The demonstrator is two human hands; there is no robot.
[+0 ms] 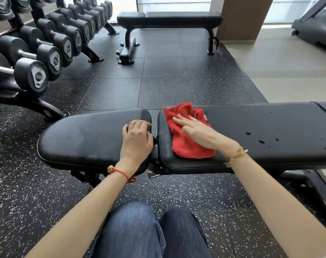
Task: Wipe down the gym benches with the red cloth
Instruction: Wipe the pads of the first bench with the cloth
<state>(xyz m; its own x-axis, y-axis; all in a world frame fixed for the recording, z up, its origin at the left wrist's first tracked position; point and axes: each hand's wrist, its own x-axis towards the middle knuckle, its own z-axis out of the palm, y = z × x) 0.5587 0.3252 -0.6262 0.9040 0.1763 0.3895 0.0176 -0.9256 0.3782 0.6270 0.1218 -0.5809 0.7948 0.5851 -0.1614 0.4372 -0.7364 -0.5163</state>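
A black padded gym bench stretches across the view, with a seat pad (83, 138) on the left and a long back pad (261, 131) on the right. The red cloth (184, 144) lies crumpled on the left end of the back pad. My right hand (197, 130) presses flat on the cloth with straight fingers. My left hand (137, 138) grips the right edge of the seat pad, fingers curled over the gap between the pads. Dark wet drops (261, 141) dot the back pad to the right of the cloth.
A dumbbell rack (46, 49) fills the left side. A second black bench (169, 18) stands at the back on the speckled rubber floor (164, 81). A treadmill (315, 28) sits at the far right. My knees (151, 231) are below the bench.
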